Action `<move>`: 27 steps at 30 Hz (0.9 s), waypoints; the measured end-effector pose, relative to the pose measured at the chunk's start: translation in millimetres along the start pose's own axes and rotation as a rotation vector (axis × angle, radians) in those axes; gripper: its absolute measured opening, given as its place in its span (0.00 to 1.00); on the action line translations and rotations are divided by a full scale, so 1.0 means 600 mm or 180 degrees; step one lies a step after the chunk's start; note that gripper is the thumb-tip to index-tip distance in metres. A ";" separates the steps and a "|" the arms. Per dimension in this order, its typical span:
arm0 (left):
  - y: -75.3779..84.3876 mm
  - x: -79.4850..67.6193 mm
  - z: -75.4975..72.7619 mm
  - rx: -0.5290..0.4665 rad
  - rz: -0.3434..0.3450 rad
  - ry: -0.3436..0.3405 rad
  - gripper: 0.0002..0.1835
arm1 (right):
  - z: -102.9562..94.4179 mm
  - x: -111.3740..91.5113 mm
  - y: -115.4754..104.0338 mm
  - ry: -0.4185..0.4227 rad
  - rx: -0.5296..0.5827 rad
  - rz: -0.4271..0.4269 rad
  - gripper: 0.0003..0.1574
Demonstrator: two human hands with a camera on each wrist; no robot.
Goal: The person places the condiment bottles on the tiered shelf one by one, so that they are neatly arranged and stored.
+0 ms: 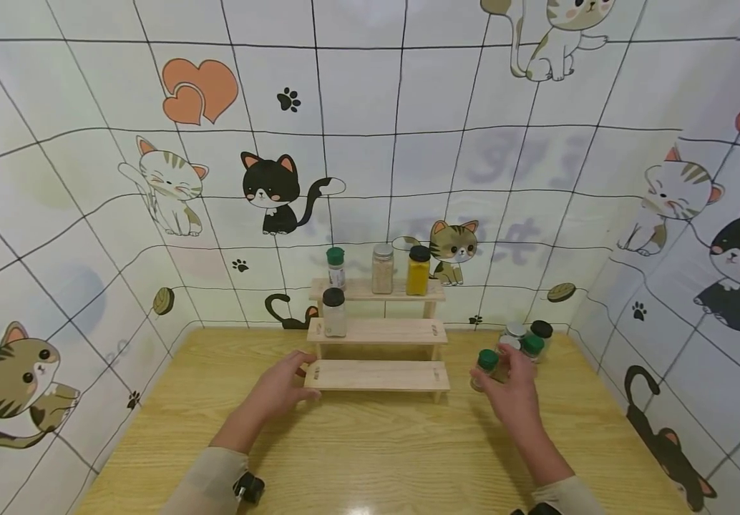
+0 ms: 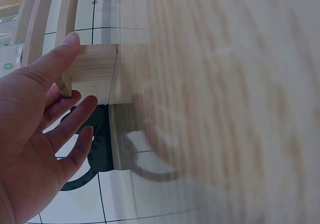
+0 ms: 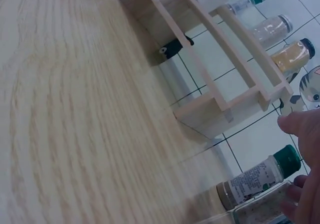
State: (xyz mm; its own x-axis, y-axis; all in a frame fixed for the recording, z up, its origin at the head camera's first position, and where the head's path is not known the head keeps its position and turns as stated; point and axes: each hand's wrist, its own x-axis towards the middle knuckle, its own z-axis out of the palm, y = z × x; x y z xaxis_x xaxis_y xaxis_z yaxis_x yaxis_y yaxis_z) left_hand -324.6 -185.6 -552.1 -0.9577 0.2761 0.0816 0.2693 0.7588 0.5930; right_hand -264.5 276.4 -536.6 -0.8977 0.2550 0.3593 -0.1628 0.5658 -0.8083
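A three-tier wooden shelf rack (image 1: 376, 373) stands on the table. My left hand (image 1: 280, 390) holds the left end of its lowest step; in the left wrist view, the thumb (image 2: 60, 54) lies on one side of the board and the index finger on the other, while the remaining fingers are spread. At the right, my right hand (image 1: 513, 390) is at a group of spice jars, thumb and fingers apart. A green-capped jar (image 1: 487, 361) is nearest its thumb. The right wrist view shows that labelled jar (image 3: 252, 184) upright beside the fingers, partly hiding another jar.
On the top step stand a green-capped jar (image 1: 336, 268), a pale-filled jar (image 1: 383, 268) and a black-capped yellow jar (image 1: 418, 272). A black-capped jar (image 1: 334, 315) is on the middle step's left. Behind my right hand are a black-capped jar (image 1: 542, 330) and another green-capped jar (image 1: 532, 346).
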 end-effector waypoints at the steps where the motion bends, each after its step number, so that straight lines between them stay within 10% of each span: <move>1: 0.000 0.000 0.000 -0.0002 -0.0004 -0.0002 0.39 | 0.000 0.000 0.003 -0.0066 -0.0003 0.0039 0.49; 12: 0.000 -0.001 -0.003 0.0027 0.0039 0.0008 0.39 | 0.009 -0.003 0.030 -0.0436 0.0050 0.0316 0.49; 27: 0.001 -0.002 0.000 0.0063 0.0040 0.0030 0.38 | 0.036 0.005 0.074 -0.0248 0.0146 0.0144 0.38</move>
State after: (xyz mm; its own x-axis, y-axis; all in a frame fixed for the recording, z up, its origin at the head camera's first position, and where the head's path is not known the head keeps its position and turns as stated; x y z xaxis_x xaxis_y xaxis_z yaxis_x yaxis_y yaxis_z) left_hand -323.2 -185.4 -551.6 -0.9551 0.2801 0.0965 0.2831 0.7668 0.5761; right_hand -283.5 285.4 -581.8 -0.9333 0.2168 0.2861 -0.1384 0.5181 -0.8441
